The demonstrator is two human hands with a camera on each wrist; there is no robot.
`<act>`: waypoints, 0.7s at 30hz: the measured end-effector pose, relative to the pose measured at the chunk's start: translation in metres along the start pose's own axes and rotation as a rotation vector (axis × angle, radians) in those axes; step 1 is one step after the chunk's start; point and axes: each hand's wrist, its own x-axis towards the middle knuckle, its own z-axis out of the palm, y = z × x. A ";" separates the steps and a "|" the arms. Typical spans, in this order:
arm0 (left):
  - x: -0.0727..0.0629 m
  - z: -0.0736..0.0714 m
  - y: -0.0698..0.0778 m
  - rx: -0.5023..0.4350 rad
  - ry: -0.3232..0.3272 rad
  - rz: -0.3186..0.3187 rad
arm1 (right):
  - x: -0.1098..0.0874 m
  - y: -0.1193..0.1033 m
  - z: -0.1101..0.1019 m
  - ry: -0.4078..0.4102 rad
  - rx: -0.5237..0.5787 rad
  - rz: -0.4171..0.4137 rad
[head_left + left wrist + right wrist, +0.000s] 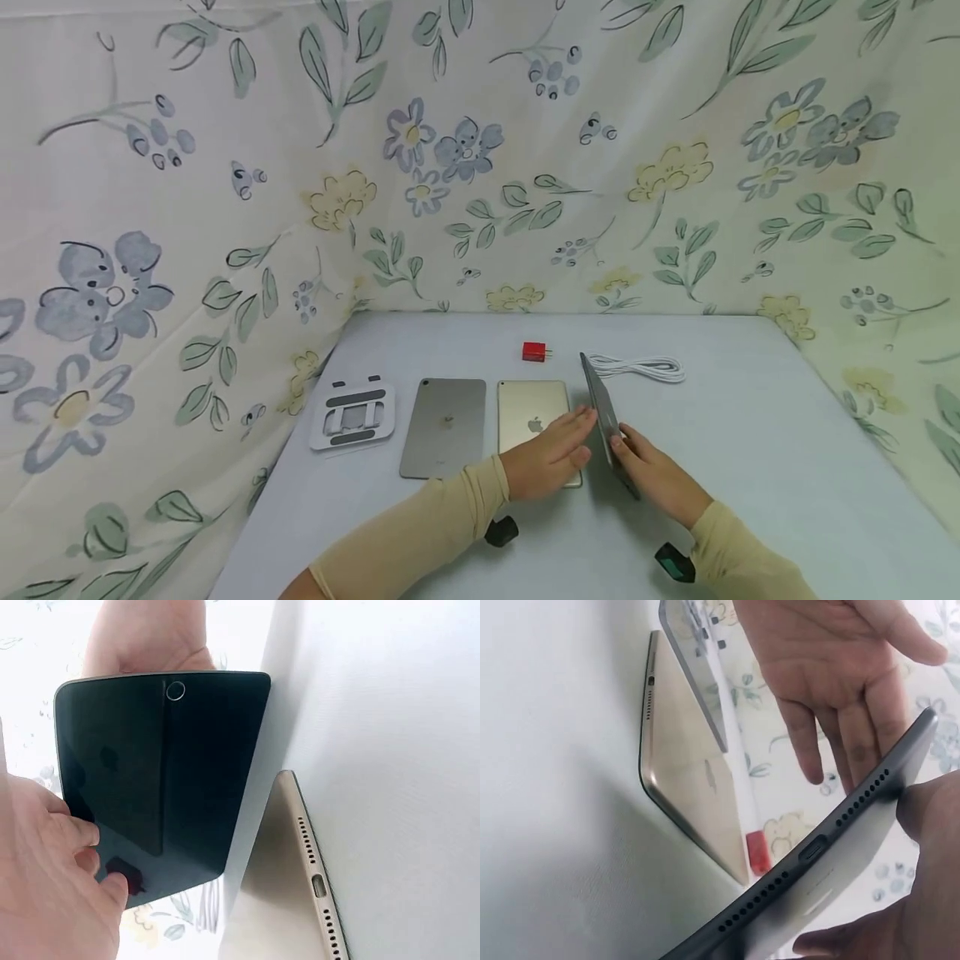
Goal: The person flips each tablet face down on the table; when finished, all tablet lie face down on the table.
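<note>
My right hand (pixel 663 483) grips a dark grey tablet (pixel 606 425) by its long edge, holding it on edge, steeply tilted. Its black glass front (pixel 199 802), with a round button, faces my left hand (pixel 543 458). That left hand has its fingers (pixel 859 739) stretched out, their tips at the glass; whether they press on it I cannot tell. Below the left hand, a gold tablet (pixel 525 408) lies back up, partly covered by the hand. Along the held tablet's short edge, the right wrist view shows speaker holes and a charging port (pixel 813 847).
Left of the gold tablet lies a grey tablet (pixel 446 429), back up. Farther left is a white folding stand (pixel 386 417) with dark pads. A red plug charger (pixel 534 352) and a coiled white cable (pixel 660 369) lie behind. Floral cloth (pixel 480 242) hangs around the white table (pixel 750 417).
</note>
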 end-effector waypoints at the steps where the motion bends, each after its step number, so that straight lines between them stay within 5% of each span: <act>1: 0.000 0.000 0.000 0.026 0.003 -0.006 | 0.001 0.000 0.000 0.004 -0.005 0.001; 7: -0.003 0.000 0.000 0.158 0.016 -0.048 | 0.001 0.003 0.001 0.018 -0.053 0.015; 21: -0.006 -0.001 0.002 0.202 -0.020 -0.081 | -0.006 0.012 -0.004 0.050 -0.114 0.016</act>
